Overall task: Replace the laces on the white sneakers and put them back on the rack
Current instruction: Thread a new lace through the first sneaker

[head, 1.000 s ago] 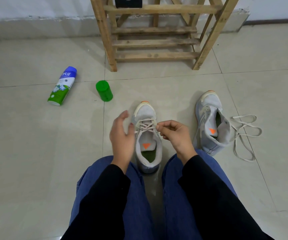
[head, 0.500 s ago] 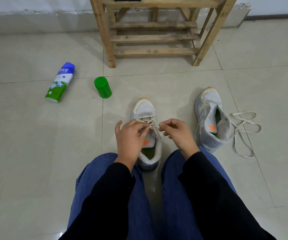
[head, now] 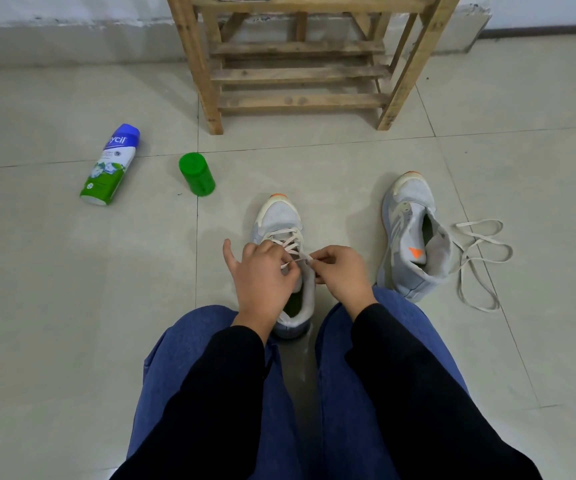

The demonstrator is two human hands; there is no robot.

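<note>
Two hands meet over the near sneaker at the centre of the frame. It stands on the floor between the person's knees, toe toward the wooden rack at the top centre. The left hand is curled, fingertips pinching one end of the lace, and one finger on its outer edge sticks out free. The right hand is curled too, thumb and forefinger pinching the other end just beside the left fingers. Both wrists reach forward from black sleeves, backs of the hands up.

The step looks like drawing the lace snug and tying it off, since it already crosses several rows of eyelets. To do it well, pull both ends evenly so the crossings lie flat and the tongue stays centred. Keep tension on the ends while forming the knot, so the shoe does not tip. Whether a knot is begun I cannot tell, because the fingers hide it.

At the right of centre the second sneaker gapes open, apparently unlaced. A loose lace lies looped on the floor just beside it, so roughly half the job seems to remain.
</note>
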